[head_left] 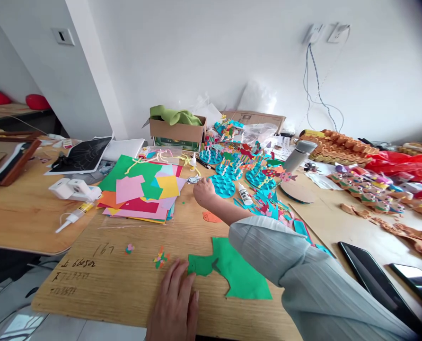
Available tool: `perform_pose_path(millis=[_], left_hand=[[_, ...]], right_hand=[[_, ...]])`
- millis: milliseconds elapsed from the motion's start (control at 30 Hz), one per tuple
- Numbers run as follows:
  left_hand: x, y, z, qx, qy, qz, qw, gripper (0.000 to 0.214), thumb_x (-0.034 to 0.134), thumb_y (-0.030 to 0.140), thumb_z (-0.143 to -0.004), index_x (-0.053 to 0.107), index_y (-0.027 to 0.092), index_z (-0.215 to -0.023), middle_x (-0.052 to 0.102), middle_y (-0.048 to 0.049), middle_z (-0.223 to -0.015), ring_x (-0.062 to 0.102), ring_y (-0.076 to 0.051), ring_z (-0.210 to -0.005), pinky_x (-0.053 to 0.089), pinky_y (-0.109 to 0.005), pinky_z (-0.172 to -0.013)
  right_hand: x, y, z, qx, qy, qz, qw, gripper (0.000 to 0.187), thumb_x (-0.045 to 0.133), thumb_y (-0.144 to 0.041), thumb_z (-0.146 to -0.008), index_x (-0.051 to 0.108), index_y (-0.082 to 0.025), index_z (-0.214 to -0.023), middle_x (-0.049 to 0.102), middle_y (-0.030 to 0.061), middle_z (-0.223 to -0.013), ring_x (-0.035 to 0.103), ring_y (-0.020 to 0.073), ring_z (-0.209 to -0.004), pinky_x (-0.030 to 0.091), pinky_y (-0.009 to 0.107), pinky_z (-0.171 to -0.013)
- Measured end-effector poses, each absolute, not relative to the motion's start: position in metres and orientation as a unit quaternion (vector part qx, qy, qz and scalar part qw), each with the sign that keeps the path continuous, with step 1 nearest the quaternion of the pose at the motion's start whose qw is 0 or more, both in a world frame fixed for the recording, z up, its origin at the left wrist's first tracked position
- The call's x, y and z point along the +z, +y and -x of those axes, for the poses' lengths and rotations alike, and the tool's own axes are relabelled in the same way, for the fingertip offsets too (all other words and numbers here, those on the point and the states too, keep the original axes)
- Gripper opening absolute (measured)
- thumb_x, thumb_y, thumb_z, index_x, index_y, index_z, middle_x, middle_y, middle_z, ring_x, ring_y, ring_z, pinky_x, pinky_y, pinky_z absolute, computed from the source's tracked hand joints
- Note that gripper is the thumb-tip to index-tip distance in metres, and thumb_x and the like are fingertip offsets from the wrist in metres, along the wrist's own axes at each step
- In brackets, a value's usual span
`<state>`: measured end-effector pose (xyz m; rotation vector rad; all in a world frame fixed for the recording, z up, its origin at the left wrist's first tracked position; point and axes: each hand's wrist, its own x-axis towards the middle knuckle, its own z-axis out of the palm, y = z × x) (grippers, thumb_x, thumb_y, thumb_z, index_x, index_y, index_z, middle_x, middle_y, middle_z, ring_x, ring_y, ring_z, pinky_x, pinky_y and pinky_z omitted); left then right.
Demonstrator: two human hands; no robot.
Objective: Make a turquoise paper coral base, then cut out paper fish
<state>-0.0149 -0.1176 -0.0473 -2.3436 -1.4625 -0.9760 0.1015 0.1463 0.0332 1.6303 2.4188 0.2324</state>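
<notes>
Fingers [183, 278] of the left hand [171, 305] touch green paper [239, 274], long axis slanting right.

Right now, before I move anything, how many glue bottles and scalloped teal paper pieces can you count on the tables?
Glue bottles: 3
Scalloped teal paper pieces: 4
Total: 7

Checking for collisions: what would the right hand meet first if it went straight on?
Probably the small white paper cut-out just ahead of the right hand, then the stack of coloured paper, though depth is hard to judge here.
</notes>
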Motion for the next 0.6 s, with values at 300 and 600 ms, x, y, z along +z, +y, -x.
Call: perform_pose_path(millis=[300,600], left_hand=[[-0.038,-0.124,0.011,-0.312,-0.527,0.79,0.029,0.026,0.049,0.018,-0.091,0.058,0.016,-0.115,0.061,-0.0135,-0.128,0.048,-0.029,-0.129,0.053,-0.048,-0.098],[-0.037,-0.124,0.009,-0.299,-0.524,0.797,0.028,0.023,0.05,0.016,-0.091,0.06,0.014,-0.111,0.063,-0.0131,-0.121,0.05,-0.03,-0.125,0.049,-0.05,-0.101]], right_hand=[[0.059,0.116,-0.124,0.0,0.845,-0.526,0.096,0.045,0.053,-0.008,-0.089,0.051,-0.005,-0.133,0.058,0.0249,-0.131,0.05,0.0339,-0.126,0.041,0.045,-0.099],[0.066,0.006,-0.196,-0.201,0.896,-0.383,0.101,0.021,0.07,-0.026,-0.084,0.069,-0.017,-0.104,0.07,0.0089,-0.106,0.065,0.0234,-0.101,0.049,0.03,-0.085]])
